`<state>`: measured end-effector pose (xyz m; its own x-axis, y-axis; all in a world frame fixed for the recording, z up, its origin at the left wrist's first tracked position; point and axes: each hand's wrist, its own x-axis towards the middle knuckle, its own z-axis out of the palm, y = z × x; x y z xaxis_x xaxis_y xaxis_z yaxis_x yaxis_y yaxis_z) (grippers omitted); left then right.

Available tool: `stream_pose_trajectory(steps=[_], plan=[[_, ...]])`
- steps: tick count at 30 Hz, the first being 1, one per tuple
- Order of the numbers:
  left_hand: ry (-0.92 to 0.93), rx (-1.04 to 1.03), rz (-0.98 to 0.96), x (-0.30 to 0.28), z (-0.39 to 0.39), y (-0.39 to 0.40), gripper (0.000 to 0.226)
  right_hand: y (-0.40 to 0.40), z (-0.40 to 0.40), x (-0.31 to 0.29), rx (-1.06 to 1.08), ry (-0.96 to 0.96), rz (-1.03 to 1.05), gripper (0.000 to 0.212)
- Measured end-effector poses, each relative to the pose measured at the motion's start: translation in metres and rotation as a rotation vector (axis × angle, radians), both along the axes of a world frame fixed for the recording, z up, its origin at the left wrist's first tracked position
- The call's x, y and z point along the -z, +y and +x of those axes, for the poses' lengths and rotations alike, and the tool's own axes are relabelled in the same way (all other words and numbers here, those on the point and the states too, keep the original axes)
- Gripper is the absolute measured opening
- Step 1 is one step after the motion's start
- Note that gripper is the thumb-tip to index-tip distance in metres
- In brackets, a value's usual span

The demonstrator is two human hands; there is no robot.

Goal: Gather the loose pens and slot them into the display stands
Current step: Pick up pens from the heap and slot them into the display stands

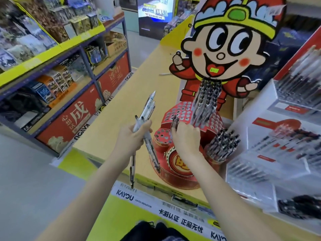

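Note:
My left hand (131, 139) grips a bunch of several loose pens (145, 115), their ends fanning up and down past my fist. Just right of it stands the red cardboard display stand (180, 160), its tiered top full of round holes (182, 112). My right hand (186, 138) rests on the middle tier with one dark pen (174, 123) pinched in its fingers, the tip at a hole. A cluster of pens (206, 101) stands in the upper tier. Another bunch (223, 145) fills the round holder at the stand's right.
The stand sits on a yellow-wood counter (125, 108) with a cartoon-boy cutout (225, 49) behind it. White pen racks (284, 136) crowd the right. A lone pen (164, 73) lies far back on the counter. Shelves of boxed goods (52, 58) line the aisle at left.

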<state>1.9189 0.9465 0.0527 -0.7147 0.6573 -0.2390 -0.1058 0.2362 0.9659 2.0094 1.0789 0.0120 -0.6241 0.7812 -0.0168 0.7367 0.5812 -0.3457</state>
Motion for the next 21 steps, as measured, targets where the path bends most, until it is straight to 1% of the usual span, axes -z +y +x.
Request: stream_pose_trajectory(steps=[1, 3, 4, 6, 7, 8, 9, 10, 11, 12, 14, 15, 18, 19, 21], plan=[[-0.007, 0.005, 0.001, 0.002, -0.002, 0.0, 0.035, -0.003, 0.0, -0.002, 0.002, 0.002, 0.006, 0.031], [-0.044, 0.014, -0.004, 0.001, -0.008, -0.001, 0.035, -0.002, 0.006, -0.003, 0.013, 0.085, 0.006, 0.03], [-0.079, 0.014, 0.018, 0.001, -0.012, 0.0, 0.036, -0.003, 0.013, -0.007, 0.021, 0.179, 0.002, 0.028], [-0.182, -0.011, 0.062, -0.001, -0.024, 0.002, 0.038, -0.013, 0.029, -0.021, 0.021, 0.398, -0.08, 0.025], [-0.244, -0.024, 0.085, -0.001, -0.029, 0.002, 0.038, -0.021, 0.035, -0.029, 0.013, 0.491, -0.184, 0.027], [-0.3, -0.03, 0.108, -0.003, -0.033, 0.004, 0.038, -0.029, 0.037, -0.036, 0.008, 0.575, -0.361, 0.03], [-0.339, -0.026, 0.125, -0.003, -0.036, 0.006, 0.038, -0.037, 0.037, -0.041, 0.024, 0.646, -0.596, 0.031], [-0.364, -0.017, 0.131, -0.005, -0.038, 0.008, 0.037, -0.045, 0.034, -0.044, 0.052, 0.719, -0.826, 0.028], [-0.371, -0.002, 0.132, -0.007, -0.04, 0.01, 0.035, -0.051, 0.031, -0.048, 0.084, 0.799, -0.993, 0.023], [-0.366, 0.026, 0.133, -0.008, -0.043, 0.012, 0.032, -0.054, 0.029, -0.049, 0.109, 0.869, -1.063, 0.017], [-0.33, 0.103, 0.127, -0.007, -0.051, 0.015, 0.024, -0.056, 0.025, -0.054, 0.197, 0.974, -1.035, 0.011], [-0.308, 0.143, 0.119, -0.006, -0.056, 0.016, 0.023, -0.055, 0.026, -0.055, 0.275, 1.024, -0.992, 0.011], [-0.271, 0.217, 0.11, -0.001, -0.068, 0.019, 0.029, -0.043, 0.035, -0.059, 0.6, 1.222, -0.806, 0.016], [-0.276, 0.234, 0.109, 0.001, -0.072, 0.02, 0.029, -0.039, 0.041, -0.062, 0.675, 1.245, -0.696, 0.018], [-0.277, 0.236, 0.104, 0.004, -0.073, 0.021, 0.029, -0.032, 0.054, -0.066, 0.691, 1.152, -0.492, 0.018]])
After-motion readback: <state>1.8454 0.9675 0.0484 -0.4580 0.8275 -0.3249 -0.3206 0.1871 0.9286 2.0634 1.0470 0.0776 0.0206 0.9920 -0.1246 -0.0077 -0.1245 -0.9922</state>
